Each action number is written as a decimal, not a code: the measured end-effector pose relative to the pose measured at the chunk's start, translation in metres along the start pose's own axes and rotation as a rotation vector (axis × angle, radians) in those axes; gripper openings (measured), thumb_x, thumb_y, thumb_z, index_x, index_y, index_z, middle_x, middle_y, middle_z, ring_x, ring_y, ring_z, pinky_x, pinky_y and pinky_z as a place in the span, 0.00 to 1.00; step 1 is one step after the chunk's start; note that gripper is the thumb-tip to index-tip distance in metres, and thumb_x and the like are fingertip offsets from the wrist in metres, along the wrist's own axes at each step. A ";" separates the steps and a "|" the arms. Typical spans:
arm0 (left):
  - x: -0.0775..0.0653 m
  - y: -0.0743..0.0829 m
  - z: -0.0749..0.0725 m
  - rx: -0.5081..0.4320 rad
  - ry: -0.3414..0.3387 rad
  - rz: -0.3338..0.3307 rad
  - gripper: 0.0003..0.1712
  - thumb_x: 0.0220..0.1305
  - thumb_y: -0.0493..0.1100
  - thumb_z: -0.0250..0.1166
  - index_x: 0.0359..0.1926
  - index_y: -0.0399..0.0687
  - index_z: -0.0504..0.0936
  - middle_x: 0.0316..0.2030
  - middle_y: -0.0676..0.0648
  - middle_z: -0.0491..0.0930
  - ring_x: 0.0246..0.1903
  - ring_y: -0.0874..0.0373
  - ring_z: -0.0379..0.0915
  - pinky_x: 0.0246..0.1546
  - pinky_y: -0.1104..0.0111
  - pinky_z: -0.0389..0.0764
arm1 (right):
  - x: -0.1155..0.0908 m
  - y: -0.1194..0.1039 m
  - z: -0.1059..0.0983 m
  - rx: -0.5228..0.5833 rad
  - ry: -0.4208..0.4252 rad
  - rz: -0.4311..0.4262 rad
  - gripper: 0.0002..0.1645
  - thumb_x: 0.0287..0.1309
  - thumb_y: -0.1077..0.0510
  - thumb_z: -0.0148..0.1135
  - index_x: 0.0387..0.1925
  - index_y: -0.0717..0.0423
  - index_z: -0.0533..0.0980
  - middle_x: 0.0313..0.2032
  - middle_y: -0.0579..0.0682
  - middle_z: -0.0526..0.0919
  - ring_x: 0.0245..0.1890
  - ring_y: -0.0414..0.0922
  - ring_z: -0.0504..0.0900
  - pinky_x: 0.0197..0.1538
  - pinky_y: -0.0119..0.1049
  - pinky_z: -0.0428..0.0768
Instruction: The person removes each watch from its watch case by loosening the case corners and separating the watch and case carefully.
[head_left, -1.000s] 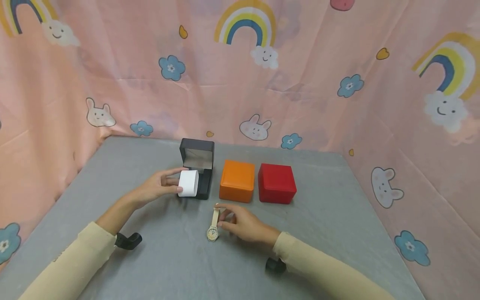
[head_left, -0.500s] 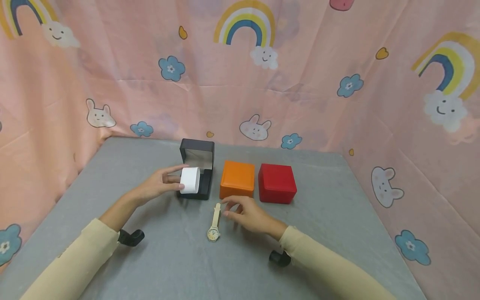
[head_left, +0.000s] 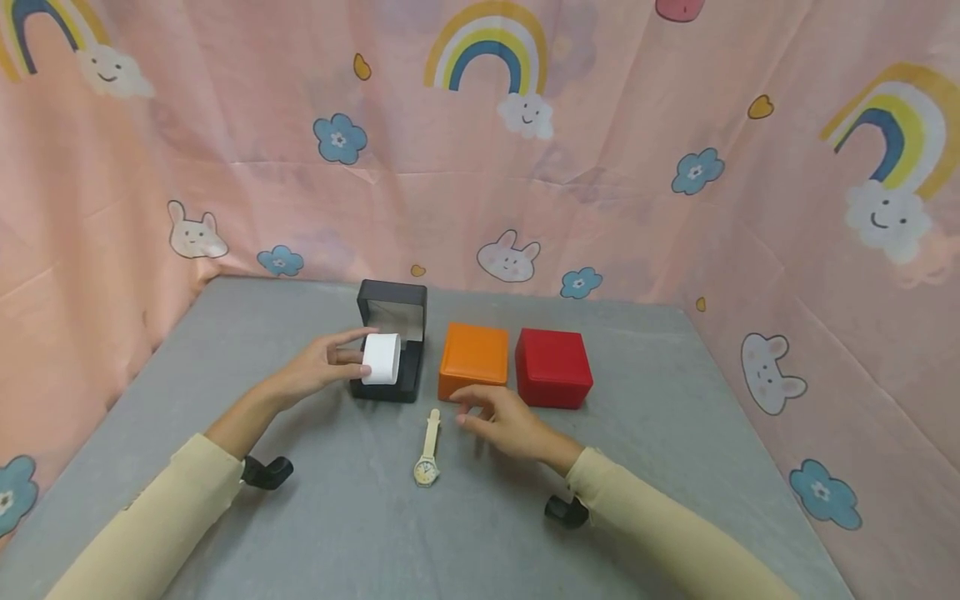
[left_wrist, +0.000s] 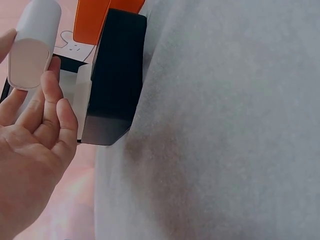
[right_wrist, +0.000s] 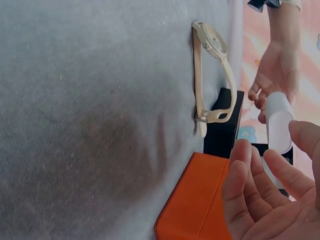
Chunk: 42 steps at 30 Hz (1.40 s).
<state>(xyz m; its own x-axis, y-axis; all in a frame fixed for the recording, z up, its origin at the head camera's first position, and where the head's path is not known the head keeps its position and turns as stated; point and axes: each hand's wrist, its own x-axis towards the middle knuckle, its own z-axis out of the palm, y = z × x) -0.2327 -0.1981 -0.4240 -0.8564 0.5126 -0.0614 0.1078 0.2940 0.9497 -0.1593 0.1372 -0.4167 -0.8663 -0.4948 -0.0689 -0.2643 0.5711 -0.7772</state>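
Observation:
My left hand [head_left: 315, 368] pinches a white watch pillow [head_left: 382, 359] between thumb and fingers, in front of the raised lid of a black watch box [head_left: 407, 375]. In the left wrist view, the pillow [left_wrist: 33, 45] shows its rounded flat end, beside the black box's dark wall [left_wrist: 117, 75]. A cream wristwatch [head_left: 427, 472] lies on the grey cloth, its strap fastened in a loop, as the right wrist view shows. Nearest to the orange box [head_left: 474, 358] is my right hand [head_left: 513, 423], fingers loosely bent and holding nothing, to the right of the watch.
A red box [head_left: 553, 367], lid down, stands right of the orange one, also closed. Grey cloth [head_left: 337, 533] covers the table. A pink patterned curtain [head_left: 615, 217] hangs behind and along both sides.
My right hand has let go of the wristwatch strap and moved right and away from me, toward the orange box. The left hand has moved the watch pillow slightly up and right.

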 end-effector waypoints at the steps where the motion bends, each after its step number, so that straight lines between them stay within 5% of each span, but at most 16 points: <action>1: 0.000 0.000 0.000 0.006 0.004 -0.004 0.42 0.70 0.42 0.65 0.78 0.43 0.56 0.64 0.27 0.74 0.58 0.49 0.80 0.54 0.68 0.79 | 0.000 0.000 0.000 0.001 0.002 -0.004 0.22 0.67 0.57 0.64 0.61 0.52 0.78 0.45 0.47 0.84 0.39 0.44 0.79 0.40 0.32 0.80; 8: 0.004 -0.004 0.001 0.046 0.027 -0.038 0.43 0.69 0.45 0.66 0.79 0.46 0.56 0.64 0.29 0.75 0.60 0.44 0.78 0.60 0.56 0.77 | -0.001 0.004 -0.003 -0.013 0.012 -0.048 0.21 0.67 0.57 0.64 0.60 0.55 0.78 0.44 0.48 0.84 0.40 0.44 0.79 0.41 0.32 0.80; 16: 0.011 -0.005 0.002 0.068 0.043 -0.049 0.42 0.70 0.46 0.65 0.79 0.47 0.57 0.63 0.29 0.76 0.59 0.42 0.79 0.64 0.46 0.74 | -0.003 0.003 -0.006 -0.029 0.036 -0.006 0.22 0.66 0.57 0.65 0.60 0.52 0.78 0.44 0.46 0.84 0.44 0.44 0.78 0.44 0.33 0.80; 36: 0.022 -0.009 -0.001 0.150 0.036 -0.054 0.44 0.67 0.45 0.68 0.78 0.46 0.58 0.62 0.28 0.76 0.59 0.39 0.78 0.55 0.58 0.79 | -0.005 0.007 -0.009 -0.044 0.039 0.006 0.21 0.67 0.56 0.65 0.60 0.52 0.78 0.44 0.46 0.84 0.44 0.44 0.77 0.45 0.33 0.79; 42: 0.024 -0.009 -0.002 0.186 0.031 -0.035 0.43 0.65 0.40 0.69 0.77 0.44 0.60 0.62 0.26 0.75 0.48 0.48 0.79 0.43 0.68 0.78 | -0.004 0.007 -0.010 -0.046 0.037 -0.001 0.21 0.67 0.56 0.65 0.60 0.52 0.78 0.45 0.46 0.84 0.46 0.44 0.77 0.47 0.34 0.79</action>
<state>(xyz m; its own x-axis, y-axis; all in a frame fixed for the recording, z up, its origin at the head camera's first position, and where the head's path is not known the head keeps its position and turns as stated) -0.2547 -0.1900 -0.4335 -0.8762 0.4750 -0.0813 0.1666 0.4567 0.8739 -0.1618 0.1497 -0.4159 -0.8809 -0.4712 -0.0438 -0.2839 0.6002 -0.7478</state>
